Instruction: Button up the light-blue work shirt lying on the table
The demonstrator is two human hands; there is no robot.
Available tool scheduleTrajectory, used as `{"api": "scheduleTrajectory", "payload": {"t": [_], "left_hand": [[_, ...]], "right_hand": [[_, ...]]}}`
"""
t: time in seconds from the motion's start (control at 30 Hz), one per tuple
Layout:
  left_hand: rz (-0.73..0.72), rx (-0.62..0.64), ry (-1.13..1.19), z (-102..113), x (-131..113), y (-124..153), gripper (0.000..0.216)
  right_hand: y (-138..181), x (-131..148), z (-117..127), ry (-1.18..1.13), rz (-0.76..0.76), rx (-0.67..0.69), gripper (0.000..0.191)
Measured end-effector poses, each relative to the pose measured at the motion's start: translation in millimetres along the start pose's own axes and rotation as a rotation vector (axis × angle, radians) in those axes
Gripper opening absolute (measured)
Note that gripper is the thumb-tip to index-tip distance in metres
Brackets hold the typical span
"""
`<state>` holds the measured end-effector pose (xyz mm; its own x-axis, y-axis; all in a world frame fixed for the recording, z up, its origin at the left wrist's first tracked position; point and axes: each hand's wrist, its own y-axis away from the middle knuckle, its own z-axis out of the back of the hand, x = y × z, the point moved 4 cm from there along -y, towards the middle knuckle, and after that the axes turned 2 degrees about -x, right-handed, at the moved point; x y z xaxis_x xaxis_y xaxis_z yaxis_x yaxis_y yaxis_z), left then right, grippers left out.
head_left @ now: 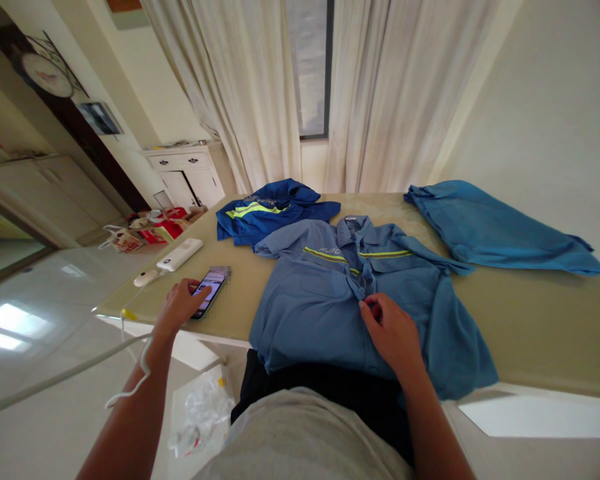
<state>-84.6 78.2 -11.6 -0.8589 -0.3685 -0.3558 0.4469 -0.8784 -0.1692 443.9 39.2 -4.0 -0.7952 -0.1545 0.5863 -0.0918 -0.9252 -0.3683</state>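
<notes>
Blue garments number three; left hand [180, 303] touches one phone [209, 291], right hand [393, 333] pinches shirt [320, 293].

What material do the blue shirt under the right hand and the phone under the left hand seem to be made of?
The shirt looks like matte woven cloth, perhaps cotton blend: it creases softly and drapes over the table edge. Its yellow stripes look like shiny reflective tape. The phone seems to have a glossy glass face, since its screen glows; its body material cannot be told.
</notes>
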Motion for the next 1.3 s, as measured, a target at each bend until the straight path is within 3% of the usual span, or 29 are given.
{"api": "scheduleTrajectory", "payload": {"t": [0.53,0.67,0.73,0.87,0.93,1.13,1.23,1.3], "left_hand": [[0.087,0.035,0.206,-0.1,7.2,-5.3,0.058],[0.099,0.03,0.2,4.8,2.2,0.7,0.053],[0.077,-0.034,0.14,10.3,-7.3,10.7,0.054],[-0.074,-0.351,-0.049,25.6,-48.8,47.5,0.053],[-0.22,-0.377,-0.003,26.4,-79.0,67.9,0.047],[-0.752,0.077,0.251,-1.3,-184.9,115.6,0.038],[-0.941,0.196,0.227,-28.1,-235.2,126.5,0.052],[-0.982,0.251,0.181,-51.6,-265.8,123.7,0.065]], "right_hand": [[-0.3,-2.3,-2.5,-0.006,0.007,-0.006,0.028],[-0.6,-3.0,-2.4,0.001,0.005,-0.001,0.027],[-0.4,-3.0,-2.1,0.004,-0.003,-0.005,0.025],[0.5,-0.5,-1.7,0.008,0.011,-0.026,0.024],[0.5,0.6,-1.2,0.03,0.024,-0.058,0.023],[-3.6,-2.5,-3.6,0.079,0.008,-0.072,0.024],[-8.0,-1.3,-6.0,0.118,-0.006,-0.023,0.025],[-12.1,0.2,-8.5,0.177,-0.021,0.038,0.026]]}}
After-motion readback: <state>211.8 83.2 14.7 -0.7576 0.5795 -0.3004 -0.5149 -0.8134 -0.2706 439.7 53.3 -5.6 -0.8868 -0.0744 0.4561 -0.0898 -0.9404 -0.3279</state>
